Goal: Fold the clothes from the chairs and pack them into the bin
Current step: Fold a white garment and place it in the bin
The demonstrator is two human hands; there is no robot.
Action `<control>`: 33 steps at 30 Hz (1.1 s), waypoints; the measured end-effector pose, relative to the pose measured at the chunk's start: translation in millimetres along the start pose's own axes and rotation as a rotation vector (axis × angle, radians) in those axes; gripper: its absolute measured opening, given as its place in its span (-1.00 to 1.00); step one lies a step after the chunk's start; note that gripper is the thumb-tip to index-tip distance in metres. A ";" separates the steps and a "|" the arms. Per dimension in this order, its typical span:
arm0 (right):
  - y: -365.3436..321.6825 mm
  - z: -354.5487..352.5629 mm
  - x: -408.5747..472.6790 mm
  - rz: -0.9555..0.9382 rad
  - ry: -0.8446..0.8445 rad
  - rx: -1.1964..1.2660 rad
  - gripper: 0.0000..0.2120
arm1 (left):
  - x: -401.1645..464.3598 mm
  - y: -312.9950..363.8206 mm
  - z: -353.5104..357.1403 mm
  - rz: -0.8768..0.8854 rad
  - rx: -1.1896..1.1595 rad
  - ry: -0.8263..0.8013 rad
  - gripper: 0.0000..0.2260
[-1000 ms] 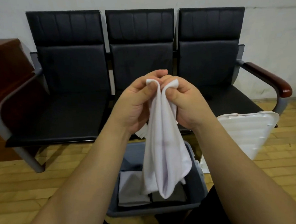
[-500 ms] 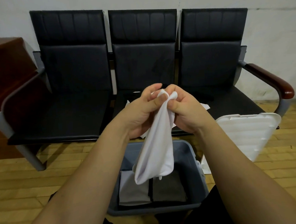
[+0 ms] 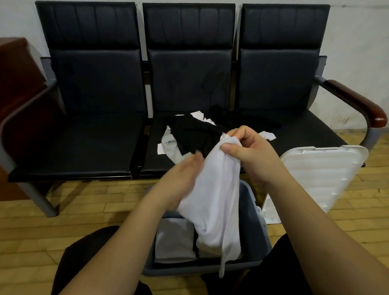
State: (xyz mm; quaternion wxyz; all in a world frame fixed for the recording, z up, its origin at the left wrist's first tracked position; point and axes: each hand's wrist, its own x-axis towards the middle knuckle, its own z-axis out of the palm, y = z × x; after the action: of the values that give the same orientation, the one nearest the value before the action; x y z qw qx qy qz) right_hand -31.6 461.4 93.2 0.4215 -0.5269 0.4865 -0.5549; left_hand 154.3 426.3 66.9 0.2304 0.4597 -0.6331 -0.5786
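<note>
While pinching the top edge of one white garment [image 3: 211, 198] between thumb and curled fingers, right hand [image 3: 250, 153] up in front of the middle seat, cloth draping straight down from it into the bin [image 3: 254, 214] below. Left hand [image 3: 179, 180] just left of the right and slightly lower, blurred, fingers stretched fairly straight against the hanging cloth's left side; whether gripping or only touching, cannot tell. One thin strip of the same white cloth trailing past the bin's near rim.

Counted: three joined black chairs [image 3: 99, 89] beyond both hands, two wooden armrests at the row's outer ends. One grey-blue bin beneath the hands, holding two folded pieces side by side, a light grey one [image 3: 174, 242] under the left forearm and another mostly hidden behind the white garment. One white ribbed lid [image 3: 313, 176] leaning just right of the right wrist, beside the bin. One loose heap of clothes [image 3: 193, 136] on the middle seat just beyond the hands, black pieces on top of pale grey and white ones; exact number of pieces not countable. One dark reddish cabinet [image 3: 4, 74] far left of the left hand.

No brand, label or legible writing anywhere; white tag-like patches in the heap too small to read.
</note>
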 end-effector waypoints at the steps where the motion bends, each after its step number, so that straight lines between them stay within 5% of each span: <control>1: 2.6 -2.9 -1.4 0.012 0.024 0.004 -0.87 | -2.3 -9.7 0.2 0.009 0.083 -0.043 -0.51; 4: 10.6 -12.4 -4.9 0.042 0.087 -0.008 -0.87 | -0.4 -39.7 -2.1 0.004 0.348 -0.116 -0.69; 8: 18.6 -29.1 -6.8 0.093 0.147 -0.080 -0.87 | 12.2 -57.8 -14.9 0.027 0.352 0.053 -0.92; 15: 22.8 -67.4 -7.4 0.151 0.051 -0.396 -0.75 | 17.3 -46.5 -32.4 0.099 0.132 0.292 -0.92; 22: 36.9 -79.7 6.3 0.273 -0.133 -0.967 -0.86 | 19.1 -31.5 -44.5 0.150 0.034 0.285 -0.94; 29: 36.5 -75.2 23.8 0.253 -0.241 -1.167 -0.83 | 11.7 -2.4 -68.1 0.098 0.180 0.082 -0.83; 33: 6.6 -73.3 26.7 0.001 -0.054 -0.955 -0.90 | 3.0 27.5 -87.3 0.182 0.191 0.104 -0.80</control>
State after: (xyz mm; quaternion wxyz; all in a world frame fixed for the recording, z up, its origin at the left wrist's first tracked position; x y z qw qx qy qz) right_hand -107.2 441.1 93.5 0.1448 -0.6758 0.6762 -0.2552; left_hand 216.1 375.7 111.7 0.2696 0.4495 -0.7116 -0.4679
